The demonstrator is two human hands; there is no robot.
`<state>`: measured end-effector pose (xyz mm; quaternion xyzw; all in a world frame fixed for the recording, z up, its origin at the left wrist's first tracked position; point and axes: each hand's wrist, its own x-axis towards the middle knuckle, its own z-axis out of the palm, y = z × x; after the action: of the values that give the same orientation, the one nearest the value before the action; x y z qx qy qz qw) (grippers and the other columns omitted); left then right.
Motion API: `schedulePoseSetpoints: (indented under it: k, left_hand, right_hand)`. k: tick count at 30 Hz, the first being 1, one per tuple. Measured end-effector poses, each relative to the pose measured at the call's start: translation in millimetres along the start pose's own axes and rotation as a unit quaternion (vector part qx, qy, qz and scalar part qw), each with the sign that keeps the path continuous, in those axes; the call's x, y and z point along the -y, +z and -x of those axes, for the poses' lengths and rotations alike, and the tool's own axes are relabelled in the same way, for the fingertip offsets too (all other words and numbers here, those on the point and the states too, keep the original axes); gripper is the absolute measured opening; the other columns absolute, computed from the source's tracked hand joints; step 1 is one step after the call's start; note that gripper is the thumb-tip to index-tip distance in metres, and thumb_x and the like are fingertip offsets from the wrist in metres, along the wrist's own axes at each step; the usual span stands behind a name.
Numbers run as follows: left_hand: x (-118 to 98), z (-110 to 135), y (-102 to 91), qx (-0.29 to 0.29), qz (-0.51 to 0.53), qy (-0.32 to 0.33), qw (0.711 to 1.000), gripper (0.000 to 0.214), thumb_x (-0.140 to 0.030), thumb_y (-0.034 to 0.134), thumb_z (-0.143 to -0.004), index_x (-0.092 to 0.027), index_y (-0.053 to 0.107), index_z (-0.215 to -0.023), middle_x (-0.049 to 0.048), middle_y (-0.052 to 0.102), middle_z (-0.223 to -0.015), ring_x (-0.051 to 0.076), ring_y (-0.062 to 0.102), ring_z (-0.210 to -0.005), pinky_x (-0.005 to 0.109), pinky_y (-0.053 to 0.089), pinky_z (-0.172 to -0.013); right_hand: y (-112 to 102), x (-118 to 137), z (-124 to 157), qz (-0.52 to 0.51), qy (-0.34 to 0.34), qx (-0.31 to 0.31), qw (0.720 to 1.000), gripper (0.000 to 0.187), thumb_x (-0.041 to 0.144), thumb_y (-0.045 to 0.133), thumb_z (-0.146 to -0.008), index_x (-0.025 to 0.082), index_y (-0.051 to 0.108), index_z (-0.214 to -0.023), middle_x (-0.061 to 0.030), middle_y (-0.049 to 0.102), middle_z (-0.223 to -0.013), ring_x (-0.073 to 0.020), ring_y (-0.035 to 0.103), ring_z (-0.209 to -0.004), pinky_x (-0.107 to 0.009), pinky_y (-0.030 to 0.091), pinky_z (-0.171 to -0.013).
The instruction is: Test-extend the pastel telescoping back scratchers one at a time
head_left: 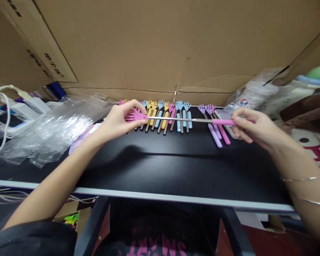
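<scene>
A pink back scratcher (pixel 173 119) with an extended metal rod is stretched level between my hands above the black table. My left hand (pixel 122 117) pinches its pink claw head. My right hand (pixel 249 124) is closed around the end of its pink handle. Behind the rod lies a row of short back scratchers (pixel 158 115) in blue, yellow and pink, heads toward the cardboard. To the right, near my right hand, purple back scratchers (pixel 214 129) and a pink one (pixel 224 133) lie together.
Clear plastic bags (pixel 58 124) lie heaped on the left, beside a white device (pixel 24 113) with cables. Cardboard (pixel 160 46) stands along the back. A wrapped white tub (pixel 256 94) and a green-lidded bottle (pixel 301 87) are at the right. The table's pale front edge (pixel 160 196) runs before me.
</scene>
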<state>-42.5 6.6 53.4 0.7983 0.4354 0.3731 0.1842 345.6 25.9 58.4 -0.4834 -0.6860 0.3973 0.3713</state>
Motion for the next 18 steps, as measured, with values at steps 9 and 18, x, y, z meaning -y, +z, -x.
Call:
schedulePoseSetpoints:
  k: [9,18]
  left_hand:
    - [-12.9,4.6,34.0,0.089,-0.165,0.037,0.981,0.023,-0.036,0.054,-0.092,-0.023,0.057,-0.111,-0.0035,0.057,-0.068,0.013,0.051,-0.056,0.022,0.033,-0.057]
    - [-7.4,3.5,32.6,0.096,-0.209,-0.022,0.973,0.027,-0.036,0.051,-0.094,-0.025,0.05,-0.119,-0.0005,0.066,-0.084,0.016,0.06,-0.07,0.023,0.036,-0.063]
  right_hand:
    - [53.1,-3.6,-0.9,0.068,-0.009,0.121,0.99,0.043,0.062,0.056,-0.083,0.021,0.047,-0.09,0.0086,0.049,-0.047,-0.0039,0.031,-0.032,-0.019,0.021,-0.033]
    - [42.0,-6.7,5.2,0.382,-0.189,0.022,0.905,0.036,0.056,0.048,-0.09,0.022,0.059,-0.097,0.0031,0.055,-0.061,-0.0097,0.046,-0.049,-0.024,0.033,-0.052]
